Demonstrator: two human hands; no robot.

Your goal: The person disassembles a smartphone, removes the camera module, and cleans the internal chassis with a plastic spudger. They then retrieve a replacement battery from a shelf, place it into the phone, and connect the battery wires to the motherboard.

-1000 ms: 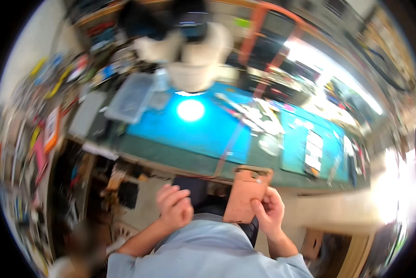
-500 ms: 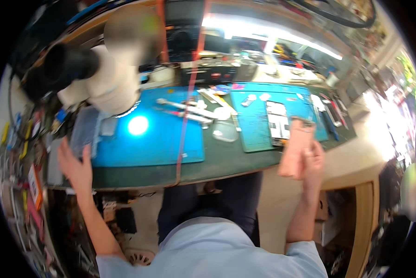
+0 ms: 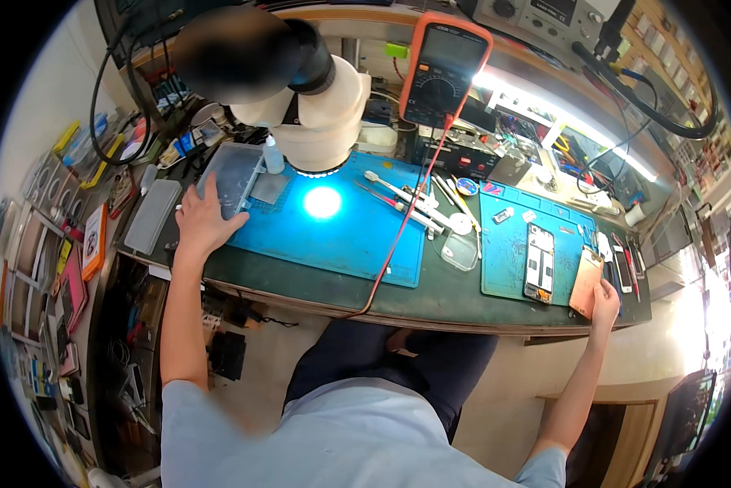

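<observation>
My left hand (image 3: 202, 221) has its fingers spread at the left edge of a translucent plastic box (image 3: 233, 175), and nothing is held in it. Whether the fingertips touch the box I cannot tell. On the right, my right hand (image 3: 604, 304) pinches the lower right edge of a flat copper-coloured phone panel (image 3: 586, 281) at the right edge of the smaller blue mat (image 3: 504, 272). Just left of the panel lies an opened phone (image 3: 539, 264) with its inside facing up.
A microscope (image 3: 320, 122) lights the larger blue mat (image 3: 325, 252). Toothbrush (image 3: 390, 188), round-cornered clear lid (image 3: 460, 251) and hand tools lie between the mats. A multimeter (image 3: 445, 71) hangs behind, its red lead (image 3: 398, 252) crossing the mat. Grey case (image 3: 154, 216) lies at left.
The view has shifted, and the scene appears sharper. My right hand has brought the copper-coloured panel down beside the phone, farther right. My left hand has moved onto the plastic box's left edge.
</observation>
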